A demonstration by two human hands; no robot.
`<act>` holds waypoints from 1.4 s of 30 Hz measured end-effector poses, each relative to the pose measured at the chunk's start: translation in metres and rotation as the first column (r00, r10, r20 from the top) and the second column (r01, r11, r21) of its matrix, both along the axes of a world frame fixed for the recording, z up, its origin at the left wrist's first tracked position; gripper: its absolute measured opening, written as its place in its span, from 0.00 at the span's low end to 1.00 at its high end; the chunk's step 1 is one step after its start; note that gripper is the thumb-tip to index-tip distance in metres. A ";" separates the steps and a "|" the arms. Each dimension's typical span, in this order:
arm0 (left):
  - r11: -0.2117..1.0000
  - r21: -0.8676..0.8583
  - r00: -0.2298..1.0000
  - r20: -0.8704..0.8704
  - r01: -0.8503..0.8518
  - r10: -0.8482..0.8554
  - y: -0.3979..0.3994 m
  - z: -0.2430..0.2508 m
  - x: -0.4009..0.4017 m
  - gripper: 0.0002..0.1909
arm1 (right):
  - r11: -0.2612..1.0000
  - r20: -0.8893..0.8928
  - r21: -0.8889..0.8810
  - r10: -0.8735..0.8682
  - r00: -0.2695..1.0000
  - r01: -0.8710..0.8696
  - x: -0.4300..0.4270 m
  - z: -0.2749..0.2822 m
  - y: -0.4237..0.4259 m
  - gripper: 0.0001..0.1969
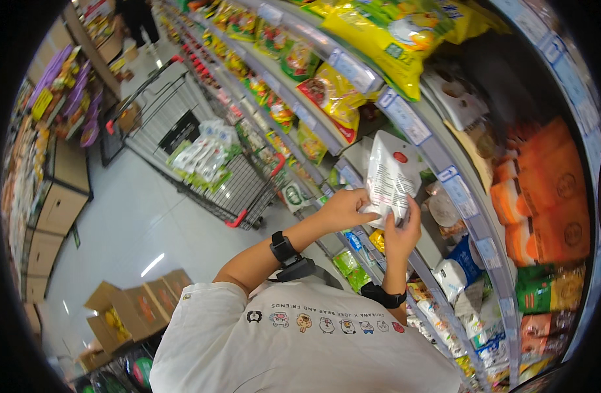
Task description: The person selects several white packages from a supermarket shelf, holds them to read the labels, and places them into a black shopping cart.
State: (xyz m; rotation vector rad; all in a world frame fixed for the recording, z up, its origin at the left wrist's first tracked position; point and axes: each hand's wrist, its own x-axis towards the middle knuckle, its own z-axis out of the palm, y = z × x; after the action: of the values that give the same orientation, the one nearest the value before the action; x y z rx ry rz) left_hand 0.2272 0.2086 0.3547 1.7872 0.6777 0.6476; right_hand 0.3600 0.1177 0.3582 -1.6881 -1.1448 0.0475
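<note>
My left hand (347, 210) pinches the lower left corner of a white plastic packet (391, 172), which has printed text and a red spot. On the packet's lower right, my right hand (402, 228) grips the edge between thumb and fingers. Both hands hold the packet up in front of the shelves, its upper end leaning away from me. A yellow bag (337, 96) sits on the shelf just beyond it. To the right of the packet, a clear round-looking pack (444, 209) lies on a shelf.
A shopping cart (217, 191) stands ahead on the left, carrying several plastic packets (209, 150). Shelf rails (403, 115) with price tags run along my right. Orange packs (543, 196) fill a shelf. Open cardboard boxes (133, 309) sit at lower left. A person (136, 22) stands far down the aisle.
</note>
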 end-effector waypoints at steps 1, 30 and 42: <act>0.999 -0.017 0.999 -0.010 -0.032 0.032 -0.004 0.000 -0.007 0.17 | 0.999 0.041 0.030 -0.025 0.999 0.024 -0.007 0.000 -0.001 0.22; 0.800 0.447 0.689 -0.430 -0.400 0.584 0.013 -0.208 -0.431 0.19 | 0.611 0.019 -0.454 0.734 0.679 -0.649 -0.378 -0.222 0.113 0.12; 0.888 0.292 0.718 -0.523 -0.356 0.460 0.011 -0.206 -0.418 0.21 | 0.692 0.155 -0.402 0.697 0.700 -0.599 -0.378 -0.251 0.099 0.13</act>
State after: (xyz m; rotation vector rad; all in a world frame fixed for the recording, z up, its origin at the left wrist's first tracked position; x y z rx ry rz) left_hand -0.1909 0.2193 0.1490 2.0275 1.5180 0.4424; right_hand -0.0180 0.2163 0.1067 -1.4930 -2.0380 0.4747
